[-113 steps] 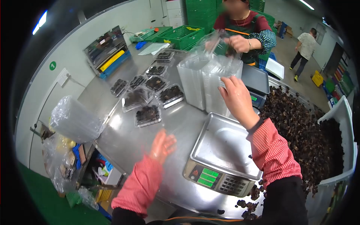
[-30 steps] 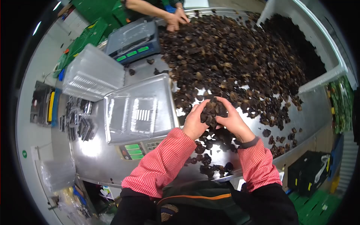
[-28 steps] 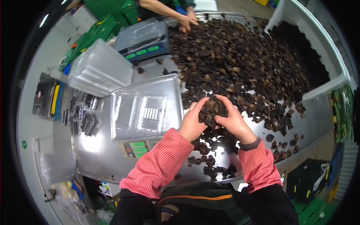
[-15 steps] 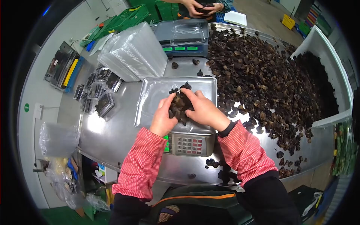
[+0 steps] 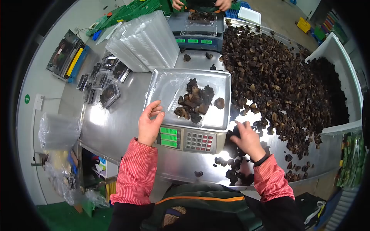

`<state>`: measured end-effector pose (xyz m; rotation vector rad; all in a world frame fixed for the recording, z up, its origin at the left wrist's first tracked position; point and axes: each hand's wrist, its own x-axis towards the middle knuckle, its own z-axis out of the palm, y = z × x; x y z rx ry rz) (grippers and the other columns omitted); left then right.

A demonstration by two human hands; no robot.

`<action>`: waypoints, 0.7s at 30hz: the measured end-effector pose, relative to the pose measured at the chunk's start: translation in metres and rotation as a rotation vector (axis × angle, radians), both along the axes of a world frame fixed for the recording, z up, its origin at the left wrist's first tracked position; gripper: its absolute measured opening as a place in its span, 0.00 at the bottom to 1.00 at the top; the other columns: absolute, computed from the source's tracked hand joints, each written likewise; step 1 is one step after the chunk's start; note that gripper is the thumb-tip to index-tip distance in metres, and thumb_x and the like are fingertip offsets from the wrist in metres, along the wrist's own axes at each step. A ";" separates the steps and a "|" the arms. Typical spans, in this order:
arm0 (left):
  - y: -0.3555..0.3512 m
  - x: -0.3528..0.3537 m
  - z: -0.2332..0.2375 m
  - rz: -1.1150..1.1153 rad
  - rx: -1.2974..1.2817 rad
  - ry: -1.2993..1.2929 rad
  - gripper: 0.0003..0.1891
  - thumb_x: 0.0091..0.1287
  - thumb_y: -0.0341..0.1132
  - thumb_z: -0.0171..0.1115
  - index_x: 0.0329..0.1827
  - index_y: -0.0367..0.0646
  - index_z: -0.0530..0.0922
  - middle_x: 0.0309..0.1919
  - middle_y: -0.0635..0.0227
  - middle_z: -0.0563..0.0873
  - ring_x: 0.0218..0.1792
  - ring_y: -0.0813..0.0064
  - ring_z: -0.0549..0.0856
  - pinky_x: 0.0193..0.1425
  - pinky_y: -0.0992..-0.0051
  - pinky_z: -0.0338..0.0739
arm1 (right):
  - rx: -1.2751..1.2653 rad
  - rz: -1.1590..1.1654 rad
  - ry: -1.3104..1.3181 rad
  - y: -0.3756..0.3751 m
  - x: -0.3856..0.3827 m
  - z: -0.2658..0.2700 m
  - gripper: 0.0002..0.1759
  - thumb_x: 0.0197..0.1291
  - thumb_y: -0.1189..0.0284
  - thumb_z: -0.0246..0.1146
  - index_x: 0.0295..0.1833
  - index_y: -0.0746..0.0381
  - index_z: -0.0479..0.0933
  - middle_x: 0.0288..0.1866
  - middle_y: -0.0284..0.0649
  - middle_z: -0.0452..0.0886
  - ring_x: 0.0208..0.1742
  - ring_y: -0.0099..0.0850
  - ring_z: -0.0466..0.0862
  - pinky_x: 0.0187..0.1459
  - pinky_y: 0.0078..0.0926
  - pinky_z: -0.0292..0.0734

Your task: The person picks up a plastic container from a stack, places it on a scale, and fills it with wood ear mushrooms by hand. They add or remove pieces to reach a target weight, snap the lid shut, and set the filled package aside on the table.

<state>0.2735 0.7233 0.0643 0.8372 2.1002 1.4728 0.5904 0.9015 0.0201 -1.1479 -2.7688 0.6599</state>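
Note:
On the silver pan of the scale lies a clear plastic tray with a loose heap of wood ear mushrooms at its right part. A single brown piece sits on the pan to the right of the heap. My left hand hovers at the pan's front left corner, fingers loosely bent and apart, holding nothing. Beyond the scale's right side, my right hand is low over the table, its thumb and fingers around a dark wood ear mushroom piece. The scale's display glows green.
A big spread of wood ear mushrooms covers the right side, beside a white foam box. Stacked clear trays and filled packs stand left. Behind is a second scale, with a co-worker's hands beyond it.
Both hands have left the mushroom heap, which now lies spread on the tray. My left hand moved left and down, my right hand right and down. A filled tray now shows on the far scale.

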 end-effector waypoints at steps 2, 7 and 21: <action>-0.004 0.005 0.000 0.001 -0.005 -0.033 0.23 0.67 0.25 0.65 0.66 0.37 0.77 0.52 0.63 0.86 0.53 0.75 0.84 0.62 0.73 0.77 | 0.202 0.137 0.036 -0.015 0.009 -0.022 0.22 0.57 0.71 0.69 0.58 0.59 0.76 0.46 0.51 0.77 0.39 0.49 0.85 0.39 0.44 0.82; -0.003 0.020 0.006 -0.010 0.010 -0.058 0.20 0.68 0.26 0.65 0.64 0.37 0.79 0.50 0.64 0.87 0.52 0.77 0.84 0.62 0.74 0.77 | 0.114 -0.012 0.172 -0.007 0.009 -0.053 0.04 0.57 0.79 0.62 0.37 0.63 0.74 0.41 0.48 0.79 0.37 0.52 0.83 0.39 0.48 0.80; -0.012 0.031 0.004 -0.009 0.113 -0.167 0.17 0.71 0.26 0.64 0.62 0.36 0.80 0.47 0.67 0.87 0.50 0.80 0.84 0.59 0.78 0.78 | 0.108 0.243 0.377 0.015 -0.141 0.072 0.21 0.60 0.74 0.64 0.60 0.58 0.76 0.44 0.55 0.80 0.41 0.56 0.84 0.45 0.50 0.81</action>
